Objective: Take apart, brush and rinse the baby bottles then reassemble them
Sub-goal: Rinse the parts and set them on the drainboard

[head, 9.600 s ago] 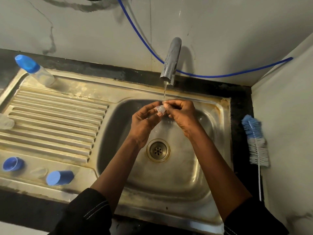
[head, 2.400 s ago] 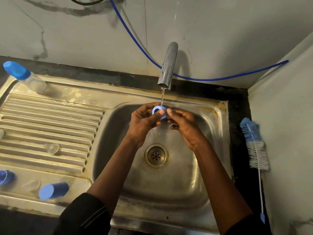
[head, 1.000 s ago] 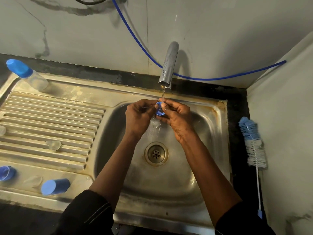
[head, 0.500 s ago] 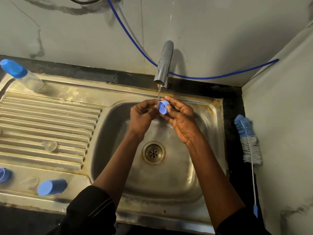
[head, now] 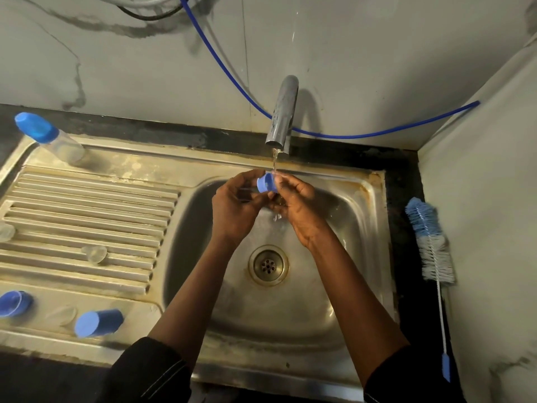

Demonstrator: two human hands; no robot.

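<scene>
Over the steel sink basin (head: 334, 315), my left hand (head: 235, 205) and my right hand (head: 299, 205) together hold a small blue bottle collar ring (head: 266, 183) in a thin stream of water from the tap (head: 282, 114). Fingers of both hands curl around the ring. An assembled baby bottle with a blue cap (head: 48, 136) stands at the back left of the drainboard. A clear teat (head: 94, 253) lies on the ribs. A blue cap (head: 97, 322) and another blue part (head: 13, 303) lie at the front left.
A blue and white bottle brush (head: 430, 245) lies on the black counter right of the sink. A clear part (head: 5, 231) sits at the drainboard's left edge and another clear piece (head: 62, 315) beside the blue cap. A blue hose (head: 232, 68) runs along the wall.
The teat rinsed earlier now lies on the drainboard. Both hands keep turning the blue ring under the water; it has tilted so its side faces up.
</scene>
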